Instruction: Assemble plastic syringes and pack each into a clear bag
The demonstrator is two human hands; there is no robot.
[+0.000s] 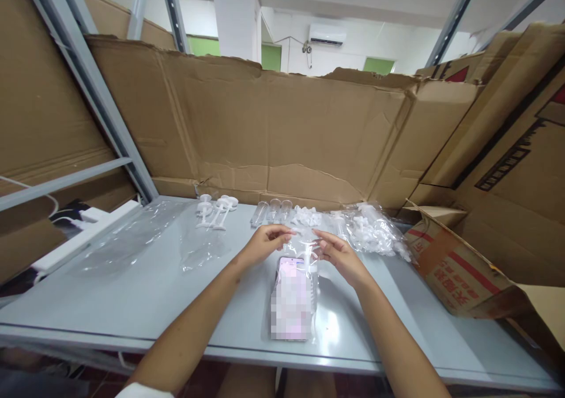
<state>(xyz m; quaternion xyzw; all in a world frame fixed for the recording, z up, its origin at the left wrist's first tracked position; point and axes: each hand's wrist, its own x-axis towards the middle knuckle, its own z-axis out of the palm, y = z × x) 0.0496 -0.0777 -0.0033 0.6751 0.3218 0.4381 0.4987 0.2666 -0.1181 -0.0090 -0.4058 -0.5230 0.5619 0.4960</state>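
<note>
A clear plastic bag [301, 246] is stretched between my two hands over the table. My left hand [266, 242] pinches its left side between thumb and fingers. On the other side, my right hand [339, 254] is closed on the right side of the bag, fingers bent. A white plastic piece shows in or behind the film; I cannot tell which. Just below lies a phone [291, 298] with a lit, blurred screen, and clear film runs along its right edge. Beyond my hands sit small white parts [306, 216] in a heap and clear ribbed cylinders [273, 211].
White stemmed pieces [216, 211] stand at the back left, near flat clear bags [132, 245]. A filled plastic bag [375, 230] lies back right beside an open cardboard box [454, 268]. Cardboard sheets [282, 127] wall the table's back. A white power strip [88, 236] runs along the left.
</note>
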